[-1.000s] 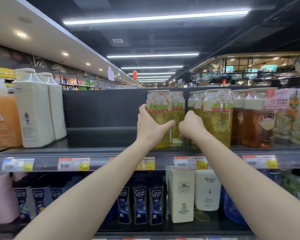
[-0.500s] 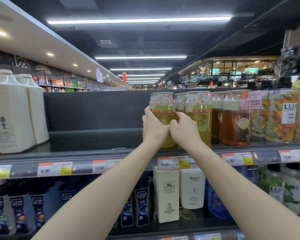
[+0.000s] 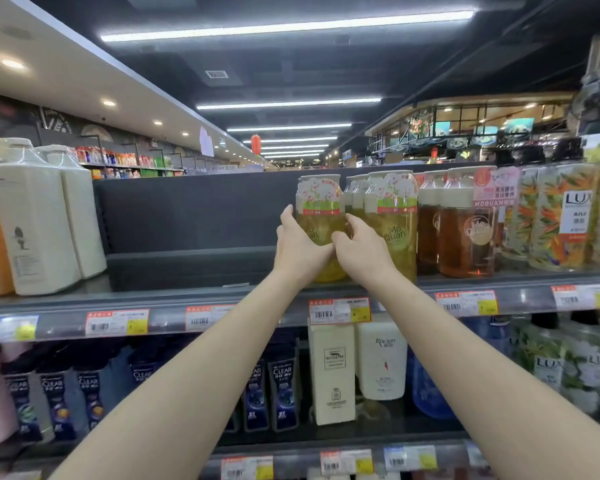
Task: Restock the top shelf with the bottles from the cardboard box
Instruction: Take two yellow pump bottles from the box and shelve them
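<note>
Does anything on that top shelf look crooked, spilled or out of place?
Nothing spilled or damaged. The yellow bottle held by both hands stands upright; a wide bare stretch of top shelf lies to its left.

Clear glossy plastic bottle (image 3: 321,223) with paper label; matt grey metal top shelf (image 3: 174,299); glossy paper price tags (image 3: 116,322); opaque, smooth cream plastic jugs (image 3: 35,220), left.

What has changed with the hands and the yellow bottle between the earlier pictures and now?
The right hand moved left from behind the yellow bottle to join the left hand on its front; both now hold it. The bottle went right, closer to the matching yellow bottles on the top shelf. The left hand's hold stayed, and the white bottles and amber bottles did not move.
</note>
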A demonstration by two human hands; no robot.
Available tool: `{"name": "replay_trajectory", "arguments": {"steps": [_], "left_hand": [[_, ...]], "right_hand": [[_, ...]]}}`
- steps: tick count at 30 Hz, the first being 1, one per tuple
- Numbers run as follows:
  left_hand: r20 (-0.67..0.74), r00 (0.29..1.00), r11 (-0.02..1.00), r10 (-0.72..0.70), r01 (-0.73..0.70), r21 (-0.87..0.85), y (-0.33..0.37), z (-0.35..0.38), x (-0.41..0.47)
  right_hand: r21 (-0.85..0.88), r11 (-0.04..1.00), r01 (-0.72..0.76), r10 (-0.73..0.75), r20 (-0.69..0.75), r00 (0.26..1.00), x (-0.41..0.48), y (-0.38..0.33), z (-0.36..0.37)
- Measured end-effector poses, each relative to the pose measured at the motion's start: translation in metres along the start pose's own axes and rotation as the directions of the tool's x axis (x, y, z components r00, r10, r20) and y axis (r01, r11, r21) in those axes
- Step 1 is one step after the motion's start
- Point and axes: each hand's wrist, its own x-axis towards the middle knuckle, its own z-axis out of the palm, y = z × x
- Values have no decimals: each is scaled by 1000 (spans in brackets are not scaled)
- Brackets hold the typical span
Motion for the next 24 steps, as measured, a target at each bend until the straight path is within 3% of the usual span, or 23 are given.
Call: {"name": "replay_trajectory", "arguments": {"steps": [6, 9, 11, 14, 16, 24], "left_hand": [[-19, 1000, 999, -10, 11, 48, -3, -23, -31], [-132, 989, 995, 67, -56, 81, -5, -27, -57], [-133, 975, 971, 180, -155, 180, -4, -26, -79], [34, 928, 830, 371, -348, 435, -1, -25, -112], [156, 899, 706, 410, -421, 569, 2, -22, -135], [341, 903, 717, 262, -419, 557, 14, -3, -255]], "right_hand": [[31, 999, -24, 23, 34, 999, -12, 12, -3], [17, 999, 36, -37, 46, 998, -29, 17, -9], [12, 998, 68, -68, 28, 997, -45, 19, -15], [-56, 992, 113, -111, 25, 993, -76, 20, -27], [-154, 980, 127, -122, 42, 992, -99, 23, -37], [-439, 898, 13, 12, 55, 998, -216, 43, -98]]}}
